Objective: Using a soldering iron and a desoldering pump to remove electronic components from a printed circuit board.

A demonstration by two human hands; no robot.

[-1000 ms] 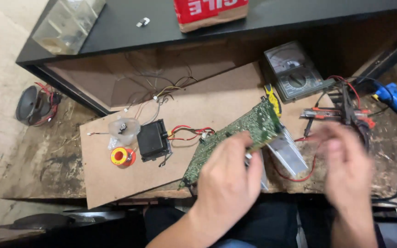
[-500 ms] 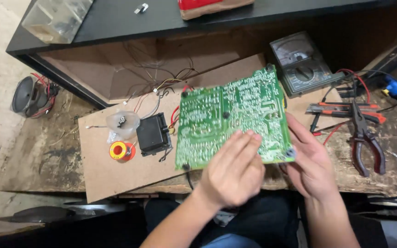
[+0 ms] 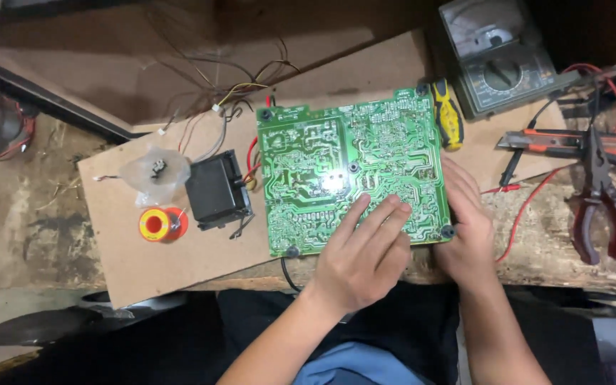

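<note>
worn wooden workbench (image 3: 30, 214), scuffed and stained, carries a sheet of brown cardboard (image 3: 144, 264) as a work mat, with loose thin wires (image 3: 229, 93) trailing across the darker board behind it.

from the head camera, looking straight down: a large green circuit board (image 3: 322, 171) lies solder side up on the cardboard, roughly level, a bright glare spot near its middle. the left hand (image 3: 361, 260) rests on its near edge with fingers spread flat and open, pressing on the board rather than closing round anything. the right hand (image 3: 468, 235) is curled along the board's right near corner, fingers lying against the edge; whether it truly grips the rim or only steadies it i cannot tell.

just left of the board sits a black boxy part (image 3: 215, 191) joined to it by red wires, then a clear plastic bag (image 3: 152, 171) and an orange and yellow reel (image 3: 160, 224). a yellow and black screwdriver (image 3: 448, 114) touches the board's far right corner. beyond it lies a dial meter (image 3: 500, 53); well to the right, an orange cutter (image 3: 557, 141) and red-handled pliers (image 3: 602, 214).

the board looks stiff, thin and fairly light, though parts hidden beneath may add weight. its solder points are likely prickly and the tracks fragile, so the bare edges and corners seem the safest places to hold, minding the tethering wires.
</note>
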